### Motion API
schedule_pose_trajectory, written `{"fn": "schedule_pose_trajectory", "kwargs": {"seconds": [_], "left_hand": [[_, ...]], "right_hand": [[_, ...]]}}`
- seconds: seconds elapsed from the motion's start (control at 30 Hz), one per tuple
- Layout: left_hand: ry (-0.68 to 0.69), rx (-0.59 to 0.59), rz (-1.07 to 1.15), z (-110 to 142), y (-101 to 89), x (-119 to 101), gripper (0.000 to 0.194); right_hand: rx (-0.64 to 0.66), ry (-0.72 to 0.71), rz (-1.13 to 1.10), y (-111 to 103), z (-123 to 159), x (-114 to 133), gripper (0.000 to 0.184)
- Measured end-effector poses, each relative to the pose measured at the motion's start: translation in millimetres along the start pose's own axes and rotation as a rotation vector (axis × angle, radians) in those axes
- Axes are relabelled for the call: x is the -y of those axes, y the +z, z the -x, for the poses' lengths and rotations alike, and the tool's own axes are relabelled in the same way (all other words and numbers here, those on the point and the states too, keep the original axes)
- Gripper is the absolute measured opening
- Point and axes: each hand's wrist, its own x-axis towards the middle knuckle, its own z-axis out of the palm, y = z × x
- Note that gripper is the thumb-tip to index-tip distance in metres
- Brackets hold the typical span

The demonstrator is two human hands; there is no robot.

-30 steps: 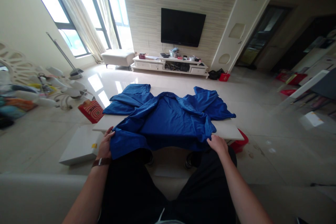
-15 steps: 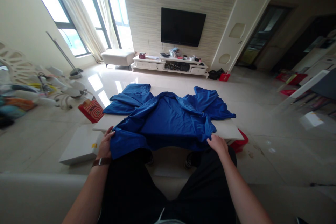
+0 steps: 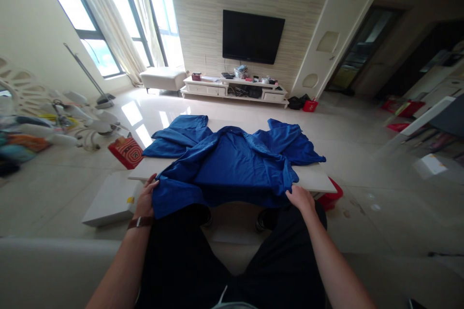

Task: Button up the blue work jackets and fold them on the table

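A blue long-sleeved shirt (image 3: pixel 235 159) lies spread over a low white table (image 3: pixel 319 178), its sleeves bunched out to the left and right on the far side. The near hem hangs over the table's front edge toward my knees. At the left edge of the cloth, my left hand (image 3: pixel 146 197) grips the shirt, fingers curled at its border. My right hand (image 3: pixel 301 198) pinches the right corner of the hem. Between the two hands the fabric sags slightly, with wrinkles across the middle.
Beside the table on the left are a white box (image 3: pixel 112 200) and a red patterned bag (image 3: pixel 126 152). Another red object (image 3: pixel 331 195) sits under the right end. A TV cabinet (image 3: pixel 206 89) stands along the far wall below a television (image 3: pixel 253 37).
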Motion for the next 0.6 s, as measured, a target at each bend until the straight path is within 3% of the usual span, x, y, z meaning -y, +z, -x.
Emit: {"fn": "schedule_pose_trajectory", "kwargs": {"seconds": [0.6], "left_hand": [[-0.036, -0.033, 0.014, 4.9, 5.4, -2.7, 0.051]], "right_hand": [[-0.013, -0.003, 0.025, 5.8, -4.0, -1.4, 0.042]]}}
